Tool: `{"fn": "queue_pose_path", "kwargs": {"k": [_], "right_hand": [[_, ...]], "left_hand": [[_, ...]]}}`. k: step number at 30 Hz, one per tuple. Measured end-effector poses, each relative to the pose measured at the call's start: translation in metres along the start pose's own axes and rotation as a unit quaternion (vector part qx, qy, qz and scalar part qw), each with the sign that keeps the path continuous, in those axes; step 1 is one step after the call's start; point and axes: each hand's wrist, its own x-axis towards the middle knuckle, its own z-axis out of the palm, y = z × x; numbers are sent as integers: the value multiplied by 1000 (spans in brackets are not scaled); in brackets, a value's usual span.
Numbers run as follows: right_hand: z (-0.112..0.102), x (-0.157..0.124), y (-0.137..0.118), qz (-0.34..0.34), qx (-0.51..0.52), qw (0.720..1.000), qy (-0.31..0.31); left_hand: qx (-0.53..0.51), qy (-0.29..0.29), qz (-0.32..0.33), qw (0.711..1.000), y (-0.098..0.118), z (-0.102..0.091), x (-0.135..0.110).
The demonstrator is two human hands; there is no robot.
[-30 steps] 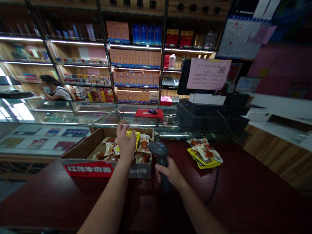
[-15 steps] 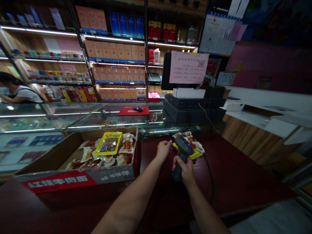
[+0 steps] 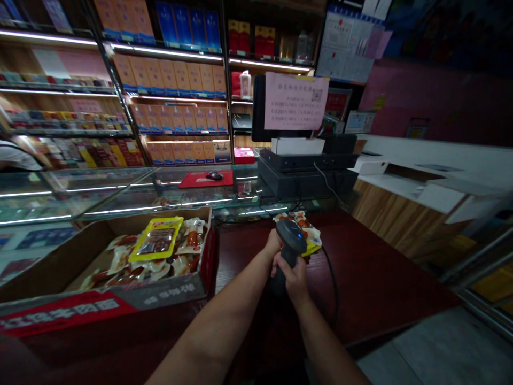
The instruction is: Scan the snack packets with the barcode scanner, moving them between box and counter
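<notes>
Two hands, head view: the left hand has come from above the carton to the packet pile; the right hand has also moved with it toward this pile.
Meaning: in my judgement, the work is now at the pile and not at the carton.
Left grip: the fingers are hidden behind the scanner, so I cannot tell whether they are holding something.
Right grip: the fingers are closed around the handle of the scanner, which stands almost upright, its head covering part of the pile.
Packet pile: it lies near the far edge of the tabletop, with pale packets above and yellow showing below.
Carton: it occupies the left part of the tabletop; inside, one yellow packet lies upon the sausage packets.
Cable: it runs down at the right of the hands, so sideways movement there seems to need care.
Open room: bare wood lies between carton and pile, and more toward the right edge and the near right corner.
Far edge: the glass counter begins just beyond.
</notes>
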Motion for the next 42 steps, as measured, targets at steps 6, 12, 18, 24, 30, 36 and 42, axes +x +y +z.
{"fn": "queue_pose_path", "kwargs": {"k": [6, 12, 18, 24, 30, 36, 42], "right_hand": [[0, 1, 5, 11, 14, 1000, 9], [3, 3, 8, 95, 37, 995, -8], [6, 3, 16, 203, 19, 978, -44], [7, 2, 18, 219, 0, 974, -62], [8, 1, 18, 215, -3, 974, -66], [7, 1, 21, 219, -8, 973, -69], [7, 0, 17, 216, -8, 974, -68]], "left_hand": [[-109, -4, -18, 994, 28, -33, -30], [-228, 169, 103, 953, 38, -95, -38], [-266, 233, 152, 923, 30, -125, -30], [-269, 246, 169, 916, 32, -123, -29], [-266, 253, 172, 914, 34, -122, -31], [-271, 253, 163, 914, 33, -123, -29], [-258, 255, 163, 918, 31, -124, -29]]}}
